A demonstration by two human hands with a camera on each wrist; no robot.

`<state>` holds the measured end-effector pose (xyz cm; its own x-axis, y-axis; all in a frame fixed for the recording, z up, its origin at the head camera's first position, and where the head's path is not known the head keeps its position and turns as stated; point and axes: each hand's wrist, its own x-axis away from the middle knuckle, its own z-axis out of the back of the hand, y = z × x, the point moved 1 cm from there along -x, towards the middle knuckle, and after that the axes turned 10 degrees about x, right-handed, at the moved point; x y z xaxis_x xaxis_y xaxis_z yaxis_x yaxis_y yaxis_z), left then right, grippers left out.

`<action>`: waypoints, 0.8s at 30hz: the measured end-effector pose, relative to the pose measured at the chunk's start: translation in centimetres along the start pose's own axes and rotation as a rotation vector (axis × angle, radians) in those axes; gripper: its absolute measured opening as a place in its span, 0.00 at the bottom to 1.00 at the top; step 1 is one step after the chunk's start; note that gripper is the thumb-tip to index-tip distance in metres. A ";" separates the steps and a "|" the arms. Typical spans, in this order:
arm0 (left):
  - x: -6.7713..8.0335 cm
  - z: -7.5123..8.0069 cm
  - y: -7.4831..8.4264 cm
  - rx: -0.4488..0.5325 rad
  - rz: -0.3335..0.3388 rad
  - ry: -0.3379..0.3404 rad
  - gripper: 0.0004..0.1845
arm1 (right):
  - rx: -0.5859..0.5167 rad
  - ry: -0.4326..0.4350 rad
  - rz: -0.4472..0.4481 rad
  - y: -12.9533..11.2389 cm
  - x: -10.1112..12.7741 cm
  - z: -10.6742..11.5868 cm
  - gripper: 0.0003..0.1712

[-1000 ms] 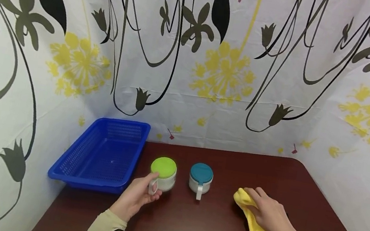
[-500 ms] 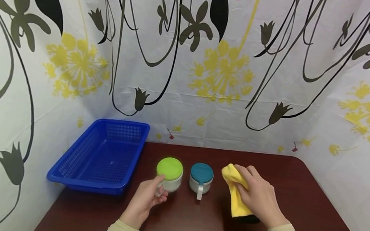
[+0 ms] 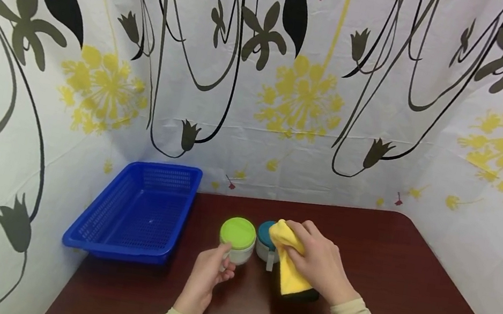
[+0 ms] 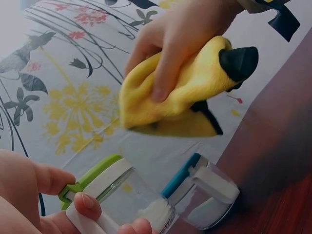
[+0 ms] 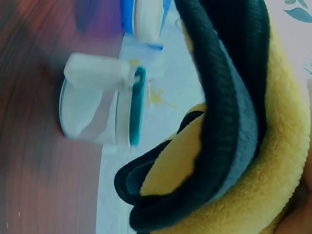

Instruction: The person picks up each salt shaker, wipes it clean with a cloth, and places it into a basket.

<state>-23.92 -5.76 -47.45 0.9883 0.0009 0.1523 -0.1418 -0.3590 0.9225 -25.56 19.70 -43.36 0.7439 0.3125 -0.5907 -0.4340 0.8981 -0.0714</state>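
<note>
Nearest the viewer, two beige sleeves come up from the lower edge over the dark red table (image 3: 387,264); the left hand (image 3: 206,275) lies on the left of the centre, its fingers curled round the white handle of the green-lidded jar (image 3: 237,240), which the left wrist view shows pinched between thumb and fingertips; the jar stands upright on the table, just beyond that hand and touching it at the handle only.

To the right, the right hand (image 3: 321,262) grips a yellow cloth (image 3: 289,260) with a black edge, fingers clenched over the bunched fabric; the cloth hangs below and ahead of the palm, its loose end trailing down toward the table; its upper fold lies over the right side of the teal-lidded jar (image 3: 265,240), though whether it presses on the lid or hovers just above cannot be told; the left wrist view shows the cloth held above both jars with a gap under it.

The teal-lidded jar stands upright just beside the green-lidded one, its white handle facing the viewer; the two jars are close but apart.

Farther left and back, a blue plastic basket (image 3: 89,230) sits at the table's left edge; behind everything hangs a white curtain (image 3: 301,88) printed with yellow, red and black flowers.
</note>
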 end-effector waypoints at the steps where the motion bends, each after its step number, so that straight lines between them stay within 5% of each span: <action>1: 0.1 -0.1 0.0 -0.003 -0.001 0.001 0.22 | -0.004 -0.002 0.013 -0.4 -0.1 -0.1 0.31; 12: 0.4 -1.0 -0.8 -0.028 -0.008 0.010 0.20 | -0.021 0.000 0.127 -4.4 0.0 -0.8 0.28; 24: 0.7 -1.8 -0.8 -0.076 0.012 0.006 0.20 | 0.042 0.026 0.214 -5.9 -0.1 -0.6 0.27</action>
<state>-23.20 -3.77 -47.43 0.9862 0.0031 0.1655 -0.1577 -0.2871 0.9448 -23.35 14.22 -43.38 0.6234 0.4898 -0.6095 -0.5587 0.8244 0.0910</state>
